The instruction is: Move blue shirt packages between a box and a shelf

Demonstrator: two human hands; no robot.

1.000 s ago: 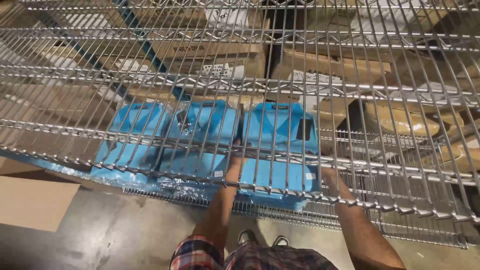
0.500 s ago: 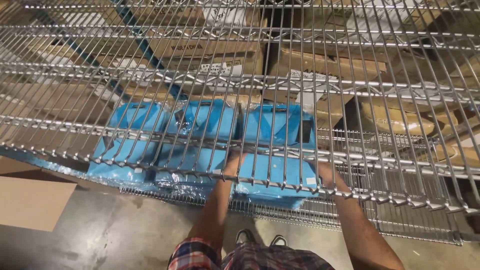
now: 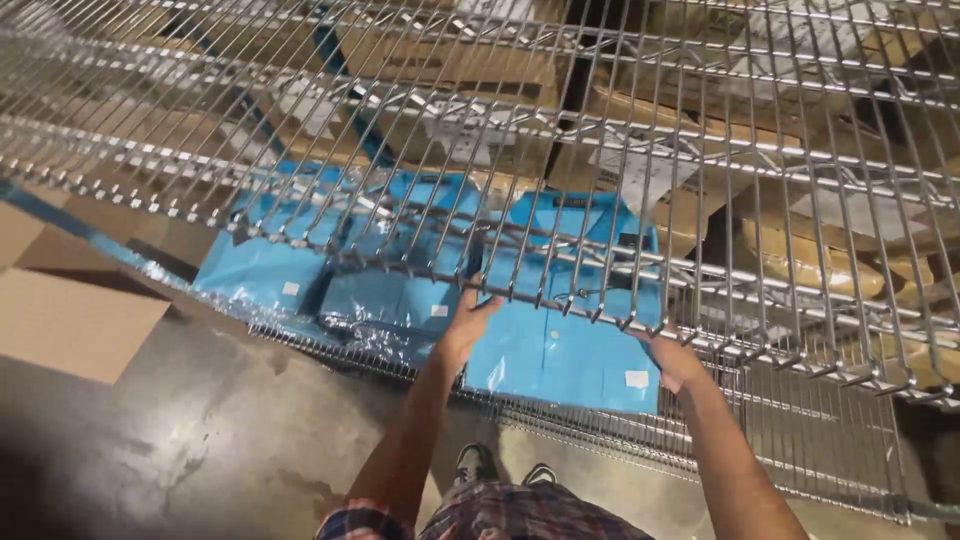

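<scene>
Three blue folded shirts in clear plastic bags lie side by side on a low wire shelf. My left hand grips the left edge of the right-hand bagged shirt, and my right hand grips its right edge. The middle bagged shirt and the left bagged shirt lie just left of it. An upper wire shelf spans the view above and partly hides the shirts and my fingertips.
Brown cardboard boxes fill the shelving behind. A flattened cardboard sheet lies on the grey concrete floor at left. My shoes stand just before the low shelf.
The view has shifted and my hands have slid the right-hand bagged shirt slightly toward the shelf's front edge; both hands remain on its sides.
</scene>
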